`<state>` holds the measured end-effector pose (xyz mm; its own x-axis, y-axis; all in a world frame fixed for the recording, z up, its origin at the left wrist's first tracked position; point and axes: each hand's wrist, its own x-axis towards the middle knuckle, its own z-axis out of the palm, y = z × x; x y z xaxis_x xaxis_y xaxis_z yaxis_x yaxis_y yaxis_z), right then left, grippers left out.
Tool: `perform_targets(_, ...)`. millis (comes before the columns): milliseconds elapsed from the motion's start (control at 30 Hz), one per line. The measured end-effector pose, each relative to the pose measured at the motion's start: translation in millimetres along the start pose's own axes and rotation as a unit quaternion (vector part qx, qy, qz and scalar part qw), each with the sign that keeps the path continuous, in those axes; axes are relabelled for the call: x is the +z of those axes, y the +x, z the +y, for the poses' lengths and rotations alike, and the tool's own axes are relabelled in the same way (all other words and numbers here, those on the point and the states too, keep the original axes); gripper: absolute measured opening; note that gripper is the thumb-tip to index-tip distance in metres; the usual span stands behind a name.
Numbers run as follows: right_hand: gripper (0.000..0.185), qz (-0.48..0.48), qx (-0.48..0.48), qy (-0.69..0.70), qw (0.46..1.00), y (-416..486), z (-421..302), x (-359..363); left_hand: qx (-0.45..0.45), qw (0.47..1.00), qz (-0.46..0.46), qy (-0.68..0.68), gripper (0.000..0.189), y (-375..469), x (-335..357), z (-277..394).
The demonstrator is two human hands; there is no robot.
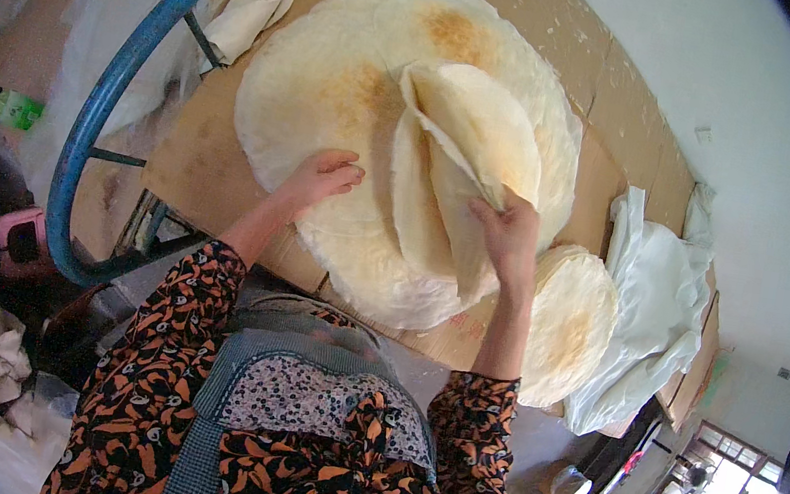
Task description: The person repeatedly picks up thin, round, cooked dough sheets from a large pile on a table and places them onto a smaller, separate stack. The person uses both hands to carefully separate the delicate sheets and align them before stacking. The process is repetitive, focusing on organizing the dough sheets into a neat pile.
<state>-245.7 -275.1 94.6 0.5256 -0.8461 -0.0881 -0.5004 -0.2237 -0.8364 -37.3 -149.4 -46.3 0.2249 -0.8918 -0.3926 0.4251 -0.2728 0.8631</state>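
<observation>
Large round thin flatbreads (327, 86) lie overlapping on cardboard in front of me, pale with browned patches. On top of them is a folded flatbread (489, 116), its layers partly lifted and creased. My right hand (510, 233) grips the near right edge of this folded bread between thumb and fingers. My left hand (329, 176) hovers over or rests lightly on the large breads, fingers apart and slightly curled, with nothing in it. A stack of smaller round flatbreads (572, 325) sits to the right of my right forearm.
A blue metal hoop (93, 106) with short bars curves along the left. White plastic sheeting (660, 299) lies right of the small stack. Cardboard (189, 150) covers the work surface. Crumpled pale cloth (254, 7) is at the upper left, and a pink stool (21, 240) stands low at the left.
</observation>
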Motion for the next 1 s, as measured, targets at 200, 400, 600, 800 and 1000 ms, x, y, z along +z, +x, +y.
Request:
perform_targets(200, 0.025, -0.050, 0.027, -0.064, 0.996, 9.8, 25.4, 17.0, -0.040, 0.998, -0.044, -0.014, 0.042, -4.9, 19.1, 31.1)
perform_targets(400, 0.024, -0.090, -0.001, -0.088, 0.992, 11.1, 4.5, 25.4, 0.020, 0.996, 0.089, 0.010, 0.038, 22.1, 23.7, 32.1)
perform_targets(600, 0.021, -0.117, 0.077, 0.106, 0.984, 35.4, -33.3, -49.7, -0.029, 0.984, 0.174, -0.032, 0.037, 20.4, -3.8, 16.7)
perform_targets(800, 0.023, 0.005, 0.069, -0.088, 0.994, 73.4, -40.8, -155.4, -0.057, 0.986, 0.154, -0.034, 0.038, 1.9, -0.9, 27.3)
perform_targets(1000, 0.023, 0.073, -0.048, -0.185, 0.979, 55.2, -168.7, -226.8, -0.031, 0.990, 0.135, -0.015, 0.036, 8.4, -6.3, 11.9)
